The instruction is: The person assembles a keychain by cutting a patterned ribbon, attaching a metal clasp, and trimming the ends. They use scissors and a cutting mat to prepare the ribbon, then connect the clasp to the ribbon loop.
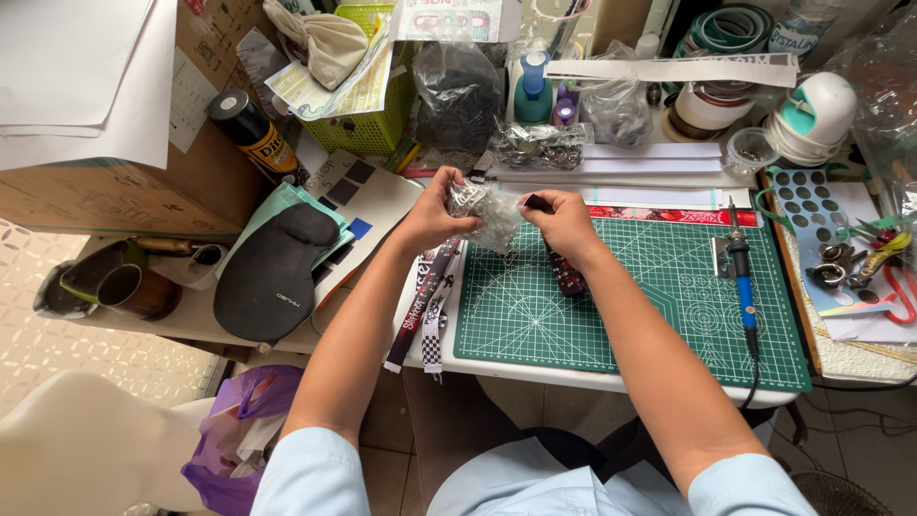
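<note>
Cluttered from edge to edge, the white worktable [573, 375] is crowded against a wall of supplies, with tiled floor showing below on the left. Starting at that far side, one cardboard box [115, 196] sits under loose white sheets, one dark spray can [250, 132] leans against it, and two metal cups [119, 284] rest on a lower ledge beside one black mouse pad with a wrist rest [272, 272]. Next come two printed lanyard straps [427, 304], lying side by side with their long axes running from the table's front edge up toward the hands, their lower ends hanging over the edge. Above them the left hand [430, 215] and the right hand [565, 225] are both closed on one small clear plastic bag [489, 212] of metal bits, pinched between them just above the near-left corner of the green cutting mat [659, 315]; the bag is crumpled, so which way it points I cannot tell. One dark patterned strap piece [565, 272] lies on the mat under the right wrist. Further right, one blue-handled soldering iron [742, 282] lies near the mat's right edge, tip away from the person, long axis front to back. Past it are one perforated blue sheet [814, 215] and one red-handled pair of scissors [896, 287].
</note>
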`<state>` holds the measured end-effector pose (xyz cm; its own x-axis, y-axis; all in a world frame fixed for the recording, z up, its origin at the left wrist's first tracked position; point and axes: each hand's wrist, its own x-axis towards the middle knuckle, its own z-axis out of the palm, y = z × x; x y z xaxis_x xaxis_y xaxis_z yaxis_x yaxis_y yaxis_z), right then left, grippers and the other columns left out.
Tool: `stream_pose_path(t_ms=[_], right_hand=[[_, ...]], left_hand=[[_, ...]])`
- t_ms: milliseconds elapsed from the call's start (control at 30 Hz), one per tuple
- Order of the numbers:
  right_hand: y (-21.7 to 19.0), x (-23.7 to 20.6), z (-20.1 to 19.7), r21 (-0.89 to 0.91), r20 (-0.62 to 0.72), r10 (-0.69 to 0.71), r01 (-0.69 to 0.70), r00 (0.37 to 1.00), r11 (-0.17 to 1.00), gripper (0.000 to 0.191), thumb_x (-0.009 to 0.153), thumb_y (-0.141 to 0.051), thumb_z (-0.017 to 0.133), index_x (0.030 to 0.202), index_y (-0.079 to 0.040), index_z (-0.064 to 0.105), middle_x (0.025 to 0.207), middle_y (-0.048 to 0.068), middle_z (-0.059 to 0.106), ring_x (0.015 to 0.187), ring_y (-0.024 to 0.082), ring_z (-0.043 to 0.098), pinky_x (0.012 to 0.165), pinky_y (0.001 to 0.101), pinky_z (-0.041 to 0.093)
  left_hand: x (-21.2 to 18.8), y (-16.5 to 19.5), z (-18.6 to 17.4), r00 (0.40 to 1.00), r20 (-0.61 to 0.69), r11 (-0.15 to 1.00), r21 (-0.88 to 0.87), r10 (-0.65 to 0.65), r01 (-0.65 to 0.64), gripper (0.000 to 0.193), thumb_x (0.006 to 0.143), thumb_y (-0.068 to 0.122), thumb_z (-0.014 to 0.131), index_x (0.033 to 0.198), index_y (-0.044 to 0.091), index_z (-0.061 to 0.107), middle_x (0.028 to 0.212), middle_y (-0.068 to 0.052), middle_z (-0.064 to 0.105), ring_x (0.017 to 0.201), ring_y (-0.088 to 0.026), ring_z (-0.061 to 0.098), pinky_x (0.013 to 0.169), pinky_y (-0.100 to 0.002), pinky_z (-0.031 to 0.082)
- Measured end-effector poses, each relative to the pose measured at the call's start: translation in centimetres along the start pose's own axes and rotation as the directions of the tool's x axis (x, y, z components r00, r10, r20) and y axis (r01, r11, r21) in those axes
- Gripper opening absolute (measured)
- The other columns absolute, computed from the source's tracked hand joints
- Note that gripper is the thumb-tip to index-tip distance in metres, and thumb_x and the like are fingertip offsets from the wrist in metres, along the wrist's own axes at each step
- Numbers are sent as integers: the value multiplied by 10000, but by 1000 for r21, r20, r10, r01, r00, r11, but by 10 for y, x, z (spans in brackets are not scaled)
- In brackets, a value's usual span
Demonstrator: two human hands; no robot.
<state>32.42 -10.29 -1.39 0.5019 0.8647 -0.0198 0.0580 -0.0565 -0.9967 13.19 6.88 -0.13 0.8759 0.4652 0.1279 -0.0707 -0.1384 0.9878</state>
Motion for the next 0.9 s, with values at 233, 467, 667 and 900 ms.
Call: stream_pose_path(t_ms=[233, 467, 667, 900], right_hand=[[5, -1, 1, 67, -31, -1, 3, 1000, 998, 257, 918, -128, 752, 1161, -48, 723, 910, -3, 729, 731, 51, 574, 645, 224, 459], [11, -13, 5, -176, 100, 60, -42, 993, 984, 388, 828, -113, 796, 1204, -46, 731, 1002, 37, 756, 864, 118, 655, 779, 273, 526], [4, -16, 3, -384, 164, 111, -40, 980, 923, 466, 754, -121, 872, 1187, -34, 724, 1028, 45, 761, 920, 159, 701, 836, 302, 543], [1, -16, 12, -158, 206, -85, 118, 975, 980, 518, 743, -115, 872, 1228, -22, 714, 1070, 37, 741, 919, 119, 646, 824, 279, 526]], left_hand=[[-2, 6, 2, 994, 3, 992, 57, 112, -112, 625, 783, -23, 874, 1154, 112, 389, 1078, -30, 573, 960, -94, 622, 808, -259, 579], [-7, 4, 9, 996, -55, 991, -105, 75, -80, 617, 797, -35, 836, 1169, 122, 370, 1082, -47, 597, 991, -117, 648, 832, -272, 604], [-9, 5, 4, 990, -71, 968, -211, 121, -134, 616, 788, -64, 828, 1162, 121, 374, 1120, -33, 584, 1031, -130, 654, 881, -297, 623], [-6, 4, 2, 987, -30, 988, -13, 155, -155, 614, 769, -73, 870, 1135, 107, 412, 1074, -14, 573, 967, -106, 605, 805, -260, 568]])
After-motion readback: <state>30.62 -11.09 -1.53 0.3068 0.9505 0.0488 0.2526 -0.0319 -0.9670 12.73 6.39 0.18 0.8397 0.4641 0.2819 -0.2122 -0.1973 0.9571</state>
